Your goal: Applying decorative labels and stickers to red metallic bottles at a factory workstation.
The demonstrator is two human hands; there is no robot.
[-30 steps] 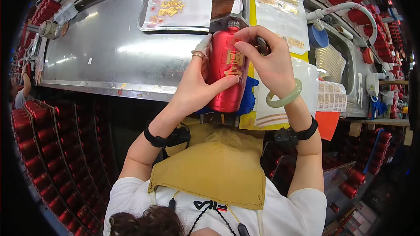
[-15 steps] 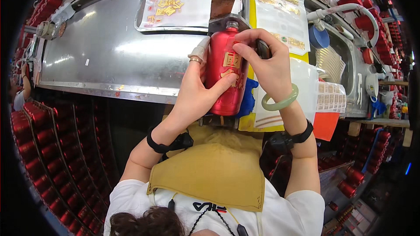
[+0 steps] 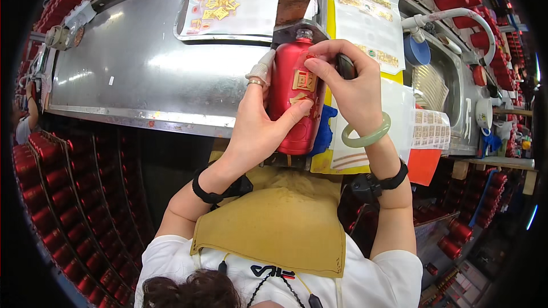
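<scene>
A red bottle (image 3: 283, 88) with a bare glass neck lies with its neck away from me, large gold characters (image 3: 304, 80) on its front. My left hand (image 3: 260, 115) grips it from the left, thumb pressed on the lower character and a white cover on one fingertip. At the bottle's upper right, my right hand (image 3: 354, 82) has its thumb and index fingertip close together over a small red oval sticker (image 3: 310, 56). Whether they pinch it cannot be made out. A dark rounded tool handle (image 3: 345, 66) is tucked inside that hand's curled fingers.
A metal tray (image 3: 185, 29) with gold stickers stands beyond the steel worktop (image 3: 142, 80). A brown upright plate (image 3: 294, 0) rises behind the bottle. Sticker sheets (image 3: 368, 28), a blue cloth (image 3: 324, 131) and a sink (image 3: 459, 88) lie rightward. Racked red bottles (image 3: 63, 194) fill the lower left.
The bottle and both hands have shifted very slightly toward me in the picture. My right thumb and index finger still meet at the bottle's shoulder, and the left grip is unchanged.
</scene>
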